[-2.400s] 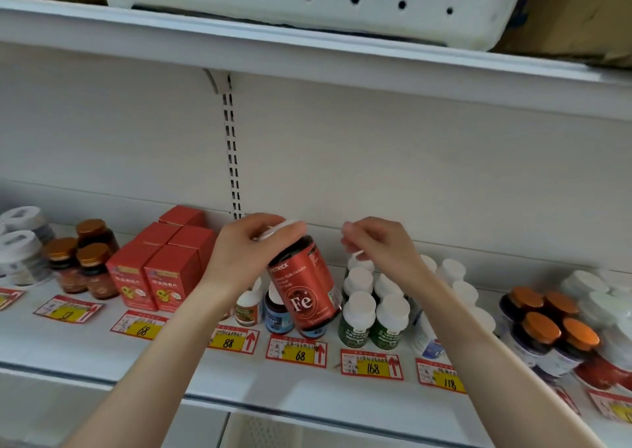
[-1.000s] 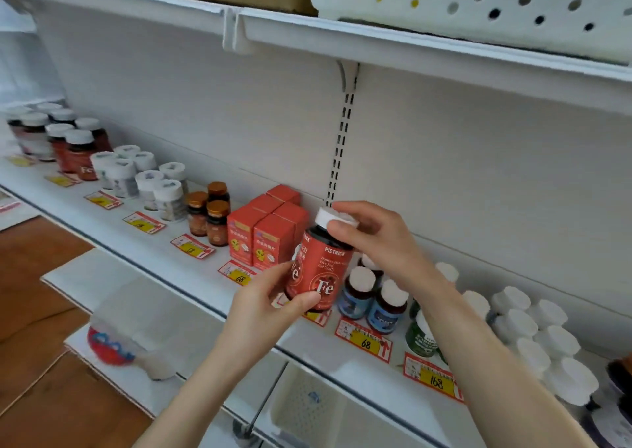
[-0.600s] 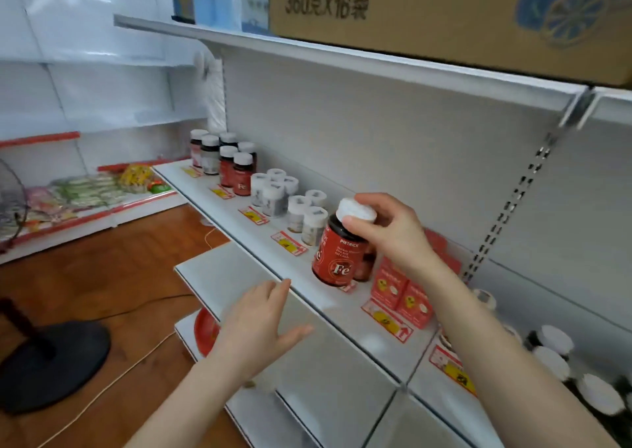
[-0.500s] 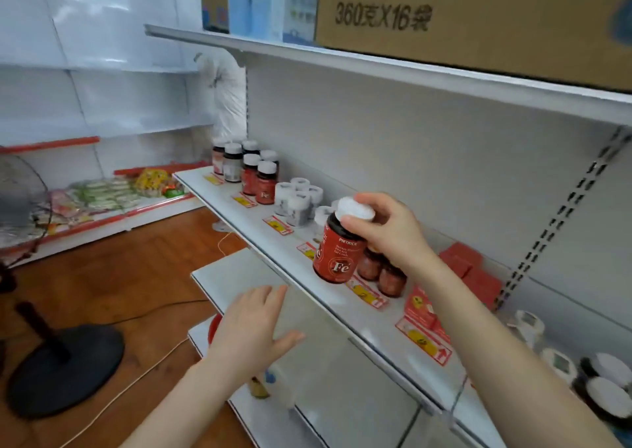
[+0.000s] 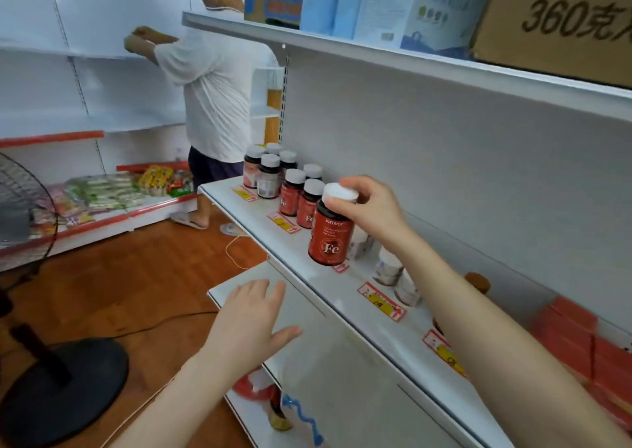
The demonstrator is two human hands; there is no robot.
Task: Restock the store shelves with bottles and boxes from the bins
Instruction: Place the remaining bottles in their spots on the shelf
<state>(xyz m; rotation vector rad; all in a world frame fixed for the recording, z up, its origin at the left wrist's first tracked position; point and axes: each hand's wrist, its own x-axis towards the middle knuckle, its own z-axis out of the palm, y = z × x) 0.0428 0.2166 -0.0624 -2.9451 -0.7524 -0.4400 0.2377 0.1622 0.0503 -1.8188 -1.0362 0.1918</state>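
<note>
Now the view sits further left than half a second ago. The standing fan [image 5: 24,204] fills more of the left edge, and a second person [image 5: 212,88] in a white shirt, unseen before, stands at the far end of the aisle with both arms raised to a bare wall shelf.

The left hand [image 5: 253,324] remains empty, fingers spread and straight, palm down over the near corner of the lower shelf [image 5: 342,362]; contact cannot be told.

The matching red bottles [image 5: 294,194] with white caps stand near the far end of the shelf [image 5: 355,307]. The red bottle [image 5: 330,238] marked "Fe" is now just beside them, closer than before, upright over the front edge. Its base looks clear of the surface.

The right hand [image 5: 372,208] still pinches its white cap from above, fingers curled round it.

Red boxes [image 5: 578,341] lie at the right edge.
</note>
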